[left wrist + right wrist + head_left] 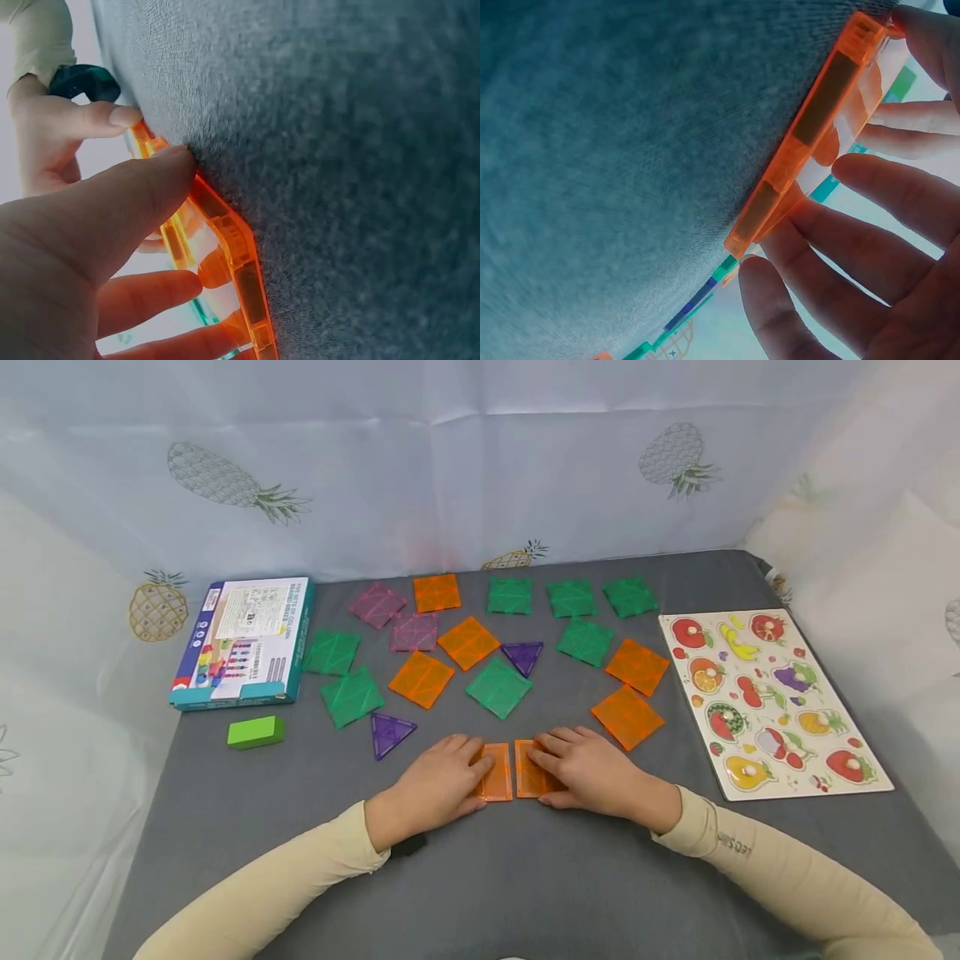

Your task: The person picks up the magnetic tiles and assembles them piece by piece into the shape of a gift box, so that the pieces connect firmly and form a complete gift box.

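Note:
Near the middle of the table, my left hand (pixel 442 781) holds an orange translucent square tile (pixel 501 772) by its left part. My right hand (pixel 588 774) grips a second orange square tile (pixel 527 772) from the right. A narrow gap separates the two tiles, which lie side by side. In the left wrist view, the thumb (pixel 161 180) presses the near edge of its tile (pixel 251 289), with other fingers on the far side. Fingers of the right hand (pixel 862 255) are spread along their tile (pixel 826 97) in the right wrist view. Both hands partly cover their tiles.
Beyond the hands lie several green tiles (pixel 498 687), orange tiles (pixel 422 679), pink tiles (pixel 414 632) and purple triangles (pixel 391 734). A box (pixel 251 643) and a green block (pixel 256 732) are at left. A fruit puzzle board (pixel 776 706) lies at right.

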Available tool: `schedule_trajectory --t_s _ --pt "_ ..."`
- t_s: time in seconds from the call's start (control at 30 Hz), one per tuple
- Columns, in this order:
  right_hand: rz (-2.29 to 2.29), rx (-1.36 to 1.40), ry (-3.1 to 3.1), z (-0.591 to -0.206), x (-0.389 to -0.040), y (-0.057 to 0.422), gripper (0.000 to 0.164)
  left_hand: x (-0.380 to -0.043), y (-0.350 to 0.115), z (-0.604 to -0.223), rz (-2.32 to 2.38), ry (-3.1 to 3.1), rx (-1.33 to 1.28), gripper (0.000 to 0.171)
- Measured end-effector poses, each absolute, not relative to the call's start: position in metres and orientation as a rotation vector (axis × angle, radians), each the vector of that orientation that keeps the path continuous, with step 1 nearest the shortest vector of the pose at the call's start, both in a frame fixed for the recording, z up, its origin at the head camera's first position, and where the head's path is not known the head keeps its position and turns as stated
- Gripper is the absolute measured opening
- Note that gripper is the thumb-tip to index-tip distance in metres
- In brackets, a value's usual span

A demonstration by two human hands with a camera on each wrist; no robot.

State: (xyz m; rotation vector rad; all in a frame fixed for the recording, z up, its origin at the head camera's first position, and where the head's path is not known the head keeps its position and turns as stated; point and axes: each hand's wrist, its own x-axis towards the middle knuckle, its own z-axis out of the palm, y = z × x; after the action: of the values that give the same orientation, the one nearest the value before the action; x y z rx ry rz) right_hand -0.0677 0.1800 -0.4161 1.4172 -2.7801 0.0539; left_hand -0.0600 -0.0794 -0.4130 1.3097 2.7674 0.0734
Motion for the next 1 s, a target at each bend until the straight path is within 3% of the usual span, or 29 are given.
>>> schedule_trajectory --t_s 1.0 --pt "0.129 1.492 -2.851 -0.4197 -0.0668 0.1824 0.06 -0.0554 -0.0801 -0.419 0.08 2.828 1.303 0.056"
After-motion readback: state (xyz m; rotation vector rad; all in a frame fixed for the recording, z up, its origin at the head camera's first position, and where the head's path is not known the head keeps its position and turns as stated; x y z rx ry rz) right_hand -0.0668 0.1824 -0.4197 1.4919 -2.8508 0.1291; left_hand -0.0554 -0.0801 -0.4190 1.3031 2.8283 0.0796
